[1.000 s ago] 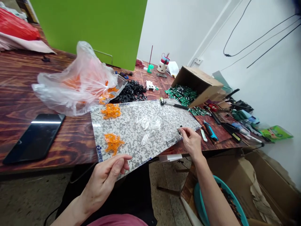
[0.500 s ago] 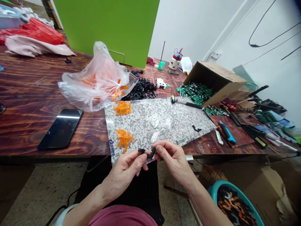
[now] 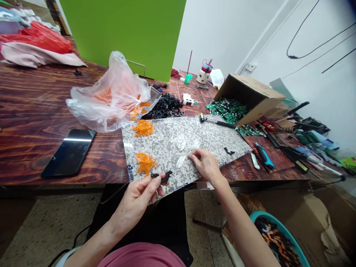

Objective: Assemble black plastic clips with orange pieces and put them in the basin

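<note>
Between the thumb and fingers of my left hand (image 3: 139, 196) is a small black plastic part (image 3: 167, 177) with an angled shape, held over the front edge of the speckled board (image 3: 164, 129). My right hand (image 3: 207, 165) reaches to the thin white strips (image 3: 182, 161) on that board, its thumb and fingertips pinched at their right side. Whether a strip is between them cannot be made out. Orange plastic parts (image 3: 146, 163) lie beyond my left hand. Another black part (image 3: 229, 151) rests on the board to the right of my right hand.
A hammer (image 3: 217, 121) lies along the board's back edge. Behind are a pile of black parts (image 3: 167, 105), a plastic bag (image 3: 111, 96) and a cardboard box (image 3: 250, 96) spilling green circuit boards. A phone (image 3: 69, 152) is at left, a blue-handled cutter (image 3: 264, 155) at right.
My right hand brought a black part to my left hand, then let go and moved to the white strips. My left hand keeps the part. Another black part now shows on the board.
</note>
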`<state>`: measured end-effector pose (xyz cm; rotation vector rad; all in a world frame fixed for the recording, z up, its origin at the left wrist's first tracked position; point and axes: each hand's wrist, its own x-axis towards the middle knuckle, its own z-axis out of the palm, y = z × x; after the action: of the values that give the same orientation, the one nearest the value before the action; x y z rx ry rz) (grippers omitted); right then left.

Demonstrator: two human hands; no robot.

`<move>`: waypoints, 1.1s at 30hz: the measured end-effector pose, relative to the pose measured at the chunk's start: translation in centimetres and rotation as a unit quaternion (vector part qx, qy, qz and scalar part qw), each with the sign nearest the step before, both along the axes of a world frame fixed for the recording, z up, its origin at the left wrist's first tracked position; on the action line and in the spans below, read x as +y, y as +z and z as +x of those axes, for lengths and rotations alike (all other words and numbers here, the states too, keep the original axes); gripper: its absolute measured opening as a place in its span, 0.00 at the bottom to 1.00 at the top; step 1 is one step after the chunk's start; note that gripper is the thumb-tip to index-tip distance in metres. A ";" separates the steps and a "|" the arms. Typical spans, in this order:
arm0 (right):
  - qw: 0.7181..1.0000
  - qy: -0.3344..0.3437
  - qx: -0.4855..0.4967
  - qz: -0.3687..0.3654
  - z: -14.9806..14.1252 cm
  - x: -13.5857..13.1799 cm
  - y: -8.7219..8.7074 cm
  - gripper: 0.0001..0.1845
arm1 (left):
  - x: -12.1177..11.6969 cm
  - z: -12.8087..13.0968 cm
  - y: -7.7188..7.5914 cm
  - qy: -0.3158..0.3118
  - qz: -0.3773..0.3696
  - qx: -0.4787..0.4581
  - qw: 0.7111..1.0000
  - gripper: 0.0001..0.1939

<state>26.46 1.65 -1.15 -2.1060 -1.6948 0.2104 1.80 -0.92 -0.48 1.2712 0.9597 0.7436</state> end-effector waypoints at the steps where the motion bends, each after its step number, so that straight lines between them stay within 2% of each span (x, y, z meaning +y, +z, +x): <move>1: 1.000 -0.007 -0.006 0.000 -0.1 -0.1 0.2 0.10 | 0.0 -0.1 -0.1 0.001 0.000 -0.001 1.000 0.18; 3: 1.000 -0.018 -0.013 0.007 -0.7 -0.5 1.0 0.10 | 0.0 -0.2 -0.3 0.002 0.008 0.000 1.000 0.19; 5: 0.999 -0.004 0.025 0.028 -1.8 -1.5 2.0 0.12 | 0.0 -0.4 -0.3 0.004 0.017 0.003 1.000 0.20; 7: 0.991 0.046 0.114 0.044 -3.8 -3.0 3.2 0.12 | 0.0 -0.5 -0.3 0.004 0.019 0.002 1.000 0.20; 10: 0.960 0.144 0.239 0.033 -7.2 -5.5 4.3 0.11 | 0.0 -0.6 -0.3 0.009 0.028 0.002 1.000 0.19; 14: 0.937 0.198 0.285 0.040 -10.2 -7.0 4.1 0.07 | -0.1 -0.7 -0.2 0.016 0.047 0.003 0.999 0.17; 19: 0.942 0.195 0.268 0.046 -10.5 -6.8 3.2 0.07 | -0.3 -0.9 -0.1 0.011 0.028 -0.005 1.000 0.15; 25: 0.945 0.195 0.261 0.020 -10.7 -6.8 3.2 0.09 | -0.5 -1.0 0.0 0.009 0.013 -0.036 0.999 0.13; 33: 0.946 0.183 0.265 0.026 -11.0 -6.8 3.0 0.10 | -0.7 -0.7 -0.6 0.022 0.034 -0.037 0.999 0.15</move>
<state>15.44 -5.16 1.87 -1.4904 -1.6990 0.7600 1.09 -1.60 -1.06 1.2762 0.9120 0.8570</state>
